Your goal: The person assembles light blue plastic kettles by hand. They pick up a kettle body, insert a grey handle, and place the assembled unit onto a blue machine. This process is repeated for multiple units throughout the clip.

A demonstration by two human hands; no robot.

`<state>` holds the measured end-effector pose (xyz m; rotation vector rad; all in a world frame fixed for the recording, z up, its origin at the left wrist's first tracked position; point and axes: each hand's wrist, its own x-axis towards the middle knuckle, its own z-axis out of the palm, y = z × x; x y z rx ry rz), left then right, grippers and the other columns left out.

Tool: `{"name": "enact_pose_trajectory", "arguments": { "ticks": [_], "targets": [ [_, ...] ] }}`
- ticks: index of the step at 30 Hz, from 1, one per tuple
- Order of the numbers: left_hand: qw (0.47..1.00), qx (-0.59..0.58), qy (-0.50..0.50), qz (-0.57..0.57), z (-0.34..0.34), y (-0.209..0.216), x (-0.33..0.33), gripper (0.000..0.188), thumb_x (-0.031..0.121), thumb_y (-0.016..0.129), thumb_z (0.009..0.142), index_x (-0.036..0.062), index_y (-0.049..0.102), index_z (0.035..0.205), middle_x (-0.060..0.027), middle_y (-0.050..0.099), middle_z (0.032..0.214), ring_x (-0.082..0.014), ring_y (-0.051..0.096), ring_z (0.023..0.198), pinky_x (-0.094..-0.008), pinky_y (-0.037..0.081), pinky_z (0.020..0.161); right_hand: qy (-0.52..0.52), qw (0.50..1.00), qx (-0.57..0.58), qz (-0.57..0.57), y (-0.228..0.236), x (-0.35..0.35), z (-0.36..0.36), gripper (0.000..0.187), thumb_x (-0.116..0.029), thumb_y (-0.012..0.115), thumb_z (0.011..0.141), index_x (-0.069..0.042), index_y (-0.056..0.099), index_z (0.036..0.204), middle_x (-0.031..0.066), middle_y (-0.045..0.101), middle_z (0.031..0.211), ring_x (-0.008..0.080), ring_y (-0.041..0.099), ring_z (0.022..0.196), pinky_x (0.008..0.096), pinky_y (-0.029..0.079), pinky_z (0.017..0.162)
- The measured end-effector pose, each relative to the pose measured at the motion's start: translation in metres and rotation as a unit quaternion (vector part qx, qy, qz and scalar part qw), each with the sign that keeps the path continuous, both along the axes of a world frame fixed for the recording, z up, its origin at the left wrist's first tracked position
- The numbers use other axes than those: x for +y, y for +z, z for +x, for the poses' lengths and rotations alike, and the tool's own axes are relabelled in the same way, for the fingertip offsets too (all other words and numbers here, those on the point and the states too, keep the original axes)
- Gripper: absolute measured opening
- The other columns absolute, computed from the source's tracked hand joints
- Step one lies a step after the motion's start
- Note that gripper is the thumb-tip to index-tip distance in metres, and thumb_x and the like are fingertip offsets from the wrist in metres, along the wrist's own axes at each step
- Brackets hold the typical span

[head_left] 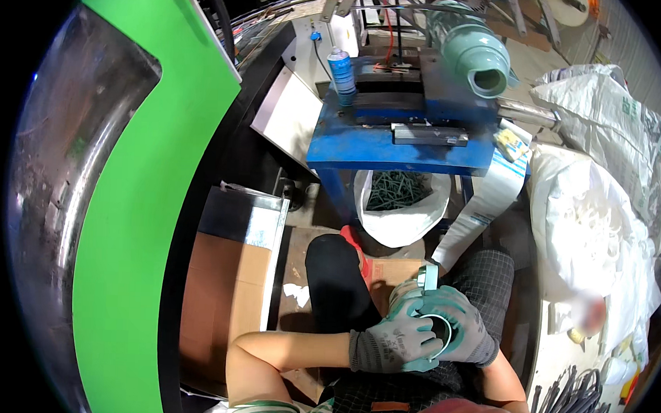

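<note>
Low in front of my lap, both gloved hands close around a pale green plastic pipe fitting (428,277). Its upper end sticks out above my fingers, and a round rim shows between the palms. My left hand (402,339), in a grey and green glove, wraps over the near left side. On the right side, my right hand (466,329) grips with curled fingers. Much of the fitting is hidden by the gloves. Larger fittings of similar green (475,55) lie on the blue workbench (398,155) ahead.
Under the bench sits a white sack (394,228) of green plastic strips. A blue spray can (342,74) stands on the bench. The green machine panel (137,229) and a cardboard box (222,283) are left; white bags (574,204) and black strips (571,398) are right.
</note>
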<state>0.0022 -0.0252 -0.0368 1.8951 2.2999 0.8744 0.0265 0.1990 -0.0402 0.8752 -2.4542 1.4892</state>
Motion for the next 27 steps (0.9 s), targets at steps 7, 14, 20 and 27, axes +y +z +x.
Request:
{"name": "enact_pose_trajectory", "arguments": {
  "ticks": [7, 14, 20, 27],
  "targets": [
    [0.946, 0.208, 0.144, 0.201, -0.039, -0.009, -0.006, 0.061, 0.048, 0.085, 0.080, 0.0261, 0.064, 0.134, -0.0053, 0.062, 0.139, -0.0308, 0.058, 0.128, -0.0701, 0.037, 0.113, -0.014, 0.996, 0.089, 0.009, 0.020, -0.005, -0.052, 0.070, -0.031, 0.095, 0.066, -0.012, 0.069, 0.129, 0.0170, 0.059, 0.145, 0.0433, 0.051, 0.140, 0.0567, 0.037, 0.119],
    [0.939, 0.130, 0.264, 0.178, -0.101, -0.017, -0.004, 0.095, 0.060, 0.077, 0.084, 0.0126, 0.042, 0.159, -0.0213, 0.045, 0.155, -0.0445, 0.045, 0.140, -0.0651, 0.031, 0.119, -0.101, 0.986, 0.105, 0.081, 0.005, -0.009, -0.107, 0.079, -0.019, 0.093, 0.068, -0.014, 0.062, 0.140, 0.0186, 0.047, 0.157, 0.0469, 0.035, 0.152, 0.0564, 0.033, 0.124],
    [0.956, 0.051, 0.237, 0.165, -0.100, -0.034, -0.003, 0.100, 0.047, 0.087, 0.075, 0.0125, 0.043, 0.158, -0.0226, 0.045, 0.156, -0.0473, 0.044, 0.143, -0.0612, 0.034, 0.119, -0.078, 0.987, 0.127, 0.064, -0.009, -0.006, -0.100, 0.084, -0.021, 0.094, 0.067, -0.012, 0.058, 0.142, 0.0207, 0.050, 0.153, 0.0475, 0.047, 0.143, 0.0552, 0.042, 0.117],
    [0.956, 0.059, 0.178, 0.223, -0.093, -0.029, 0.017, 0.092, 0.041, 0.090, 0.076, 0.0095, 0.048, 0.152, -0.0190, 0.053, 0.151, -0.0426, 0.051, 0.139, -0.0570, 0.037, 0.117, 0.022, 0.980, -0.134, -0.146, 0.026, 0.023, -0.064, 0.102, -0.016, 0.095, 0.072, -0.004, 0.039, 0.156, 0.0142, 0.047, 0.156, 0.0273, 0.049, 0.143, 0.0430, 0.039, 0.120]
  ]
}}
